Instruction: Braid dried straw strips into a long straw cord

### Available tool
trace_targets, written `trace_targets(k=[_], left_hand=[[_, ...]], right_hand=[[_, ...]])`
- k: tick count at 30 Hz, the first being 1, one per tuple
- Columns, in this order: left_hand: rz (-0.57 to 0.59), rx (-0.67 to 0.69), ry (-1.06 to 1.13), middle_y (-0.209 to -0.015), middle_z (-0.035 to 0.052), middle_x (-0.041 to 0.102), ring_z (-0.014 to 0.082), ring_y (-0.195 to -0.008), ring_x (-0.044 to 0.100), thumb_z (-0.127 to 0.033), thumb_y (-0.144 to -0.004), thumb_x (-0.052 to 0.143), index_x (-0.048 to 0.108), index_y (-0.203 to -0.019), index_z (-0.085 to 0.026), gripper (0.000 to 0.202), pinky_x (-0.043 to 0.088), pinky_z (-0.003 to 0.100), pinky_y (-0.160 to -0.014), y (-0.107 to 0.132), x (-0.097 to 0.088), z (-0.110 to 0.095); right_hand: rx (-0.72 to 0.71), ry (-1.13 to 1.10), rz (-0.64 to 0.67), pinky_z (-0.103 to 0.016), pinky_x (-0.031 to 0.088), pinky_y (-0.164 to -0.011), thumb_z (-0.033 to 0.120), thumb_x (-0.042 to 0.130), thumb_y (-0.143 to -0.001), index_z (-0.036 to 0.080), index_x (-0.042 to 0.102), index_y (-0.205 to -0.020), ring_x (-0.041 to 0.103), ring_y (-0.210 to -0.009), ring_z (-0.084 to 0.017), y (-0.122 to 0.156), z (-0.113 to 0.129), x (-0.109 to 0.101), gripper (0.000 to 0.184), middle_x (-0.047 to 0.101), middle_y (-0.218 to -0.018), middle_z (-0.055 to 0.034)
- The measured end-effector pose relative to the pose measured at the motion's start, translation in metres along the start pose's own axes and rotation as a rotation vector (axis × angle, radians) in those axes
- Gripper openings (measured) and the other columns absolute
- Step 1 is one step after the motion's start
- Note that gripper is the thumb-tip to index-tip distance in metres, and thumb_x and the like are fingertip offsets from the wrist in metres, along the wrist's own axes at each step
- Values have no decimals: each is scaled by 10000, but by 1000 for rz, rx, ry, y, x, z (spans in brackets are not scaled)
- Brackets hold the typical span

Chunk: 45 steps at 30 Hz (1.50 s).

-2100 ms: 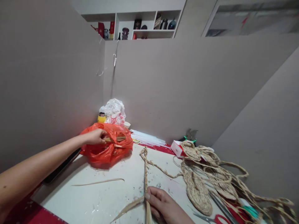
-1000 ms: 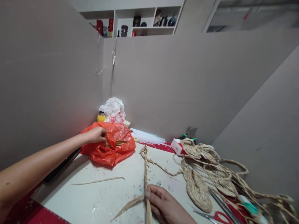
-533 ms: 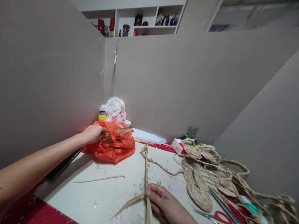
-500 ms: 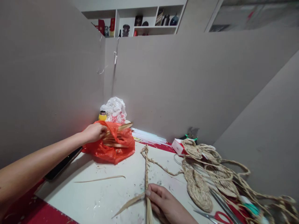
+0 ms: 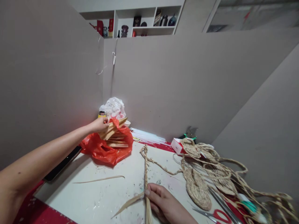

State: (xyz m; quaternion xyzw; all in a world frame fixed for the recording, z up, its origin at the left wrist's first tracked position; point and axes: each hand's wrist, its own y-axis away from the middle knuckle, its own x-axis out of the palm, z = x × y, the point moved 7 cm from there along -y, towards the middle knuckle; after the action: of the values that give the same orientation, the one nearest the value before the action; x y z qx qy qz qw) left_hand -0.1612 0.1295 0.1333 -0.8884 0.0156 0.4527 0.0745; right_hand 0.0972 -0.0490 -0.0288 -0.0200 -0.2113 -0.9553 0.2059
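Observation:
At the red plastic bag [image 5: 98, 155], my left hand [image 5: 100, 125] is closed on dry tan husk strips [image 5: 109, 132], lifting them partly out of the bag's mouth. More strips [image 5: 118, 141] lie inside the bag. My right hand [image 5: 161, 199] pinches a thin braided straw cord [image 5: 146, 169] on the white board, near its loose, unbraided end. One flat strip [image 5: 127, 205] sticks out to the left from under my right thumb. From the knotted far end of the cord, a rougher strand runs right toward the coiled rope.
Coiled straw rope [image 5: 198, 188] and loose loops fill the right side. Red-handled scissors [image 5: 220, 216] lie close to my right hand. White sticks [image 5: 148, 137] and green-handled pliers [image 5: 190, 133] sit along the back wall. A loose strip [image 5: 100, 179] lies on the board [image 5: 93, 199]; a dark phone-like slab [image 5: 62, 163] lies left.
My left hand has risen slightly, bringing the husk strips up and more into sight at the bag's opening. My right hand stays pinched on the cord.

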Motion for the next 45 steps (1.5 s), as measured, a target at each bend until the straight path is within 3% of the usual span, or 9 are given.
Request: trace_targets(k=[10, 21, 23, 29, 31, 36, 38, 41, 45], left_hand=[[309, -2, -315, -549, -42, 521, 109, -524, 429, -307, -556, 629, 582, -613, -179, 147, 310, 215, -494, 21, -9, 17], [374, -51, -337, -565, -10, 523, 118, -502, 425, -253, -647, 465, 546, -617, -183, 111, 293, 228, -489, 95, -53, 57], [278, -62, -287, -573, -8, 509, 127, -525, 437, -305, -648, 490, 542, -613, -182, 138, 304, 230, -496, 101, -72, 58], [-340, -35, -106, -704, -10, 562, 141, -622, 495, -555, -703, 509, 616, -903, -181, 437, 346, 221, -548, 117, -119, 37], [-335, 40, -23, -794, -7, 594, 147, -689, 532, -544, -695, 550, 596, -1010, -191, 475, 374, 217, -597, 123, -101, 26], [162, 144, -230, -714, -13, 609, 168, -623, 558, -389, -624, 677, 378, -1345, -273, 789, 370, 230, -579, 125, 9, 21], [212, 212, -331, -731, 5, 626, 187, -640, 567, -331, -620, 672, 411, -1327, -296, 755, 367, 244, -590, 119, 39, 18], [197, 289, -345, -795, 31, 648, 195, -691, 578, -303, -701, 575, 629, -1019, -273, 324, 377, 255, -627, 94, 58, 8], [-2, 200, -278, -775, 36, 641, 205, -736, 587, -259, -744, 495, 627, -817, -216, 156, 384, 256, -644, 37, 38, -4]], right_hand=[[-1, -17, -12, -200, 28, -347, 565, 646, -683, 193, 422, -704, 112, -354, -27, 2, 4, 2, 434, 290, -436, 119], [12, 5, 4, -197, 24, -356, 561, 628, -711, 194, 425, -720, 101, -366, -31, 1, -1, 1, 420, 266, -435, 124], [10, 13, 3, -195, 24, -359, 570, 638, -696, 192, 425, -718, 102, -372, -30, 2, 1, 2, 434, 265, -436, 124], [-14, 14, 7, -196, 30, -364, 522, 629, -734, 188, 425, -727, 112, -383, -29, 4, 1, 2, 391, 277, -458, 117], [-22, 17, 20, -199, 33, -362, 510, 616, -754, 188, 426, -731, 112, -380, -30, 3, 1, 2, 375, 279, -459, 116], [-27, 15, 9, -199, 29, -359, 523, 628, -736, 189, 422, -715, 126, -372, -28, 2, 0, 1, 393, 297, -451, 113], [-25, 11, 8, -198, 27, -360, 537, 632, -725, 190, 425, -711, 122, -367, -27, 2, 0, 2, 405, 293, -442, 116], [-50, 1, 24, -198, 37, -359, 547, 623, -731, 187, 429, -704, 133, -367, -27, 2, 3, 3, 409, 306, -445, 112], [-67, -9, 45, -199, 40, -357, 566, 598, -745, 181, 436, -701, 133, -361, -25, 3, 5, 4, 420, 306, -444, 112]])
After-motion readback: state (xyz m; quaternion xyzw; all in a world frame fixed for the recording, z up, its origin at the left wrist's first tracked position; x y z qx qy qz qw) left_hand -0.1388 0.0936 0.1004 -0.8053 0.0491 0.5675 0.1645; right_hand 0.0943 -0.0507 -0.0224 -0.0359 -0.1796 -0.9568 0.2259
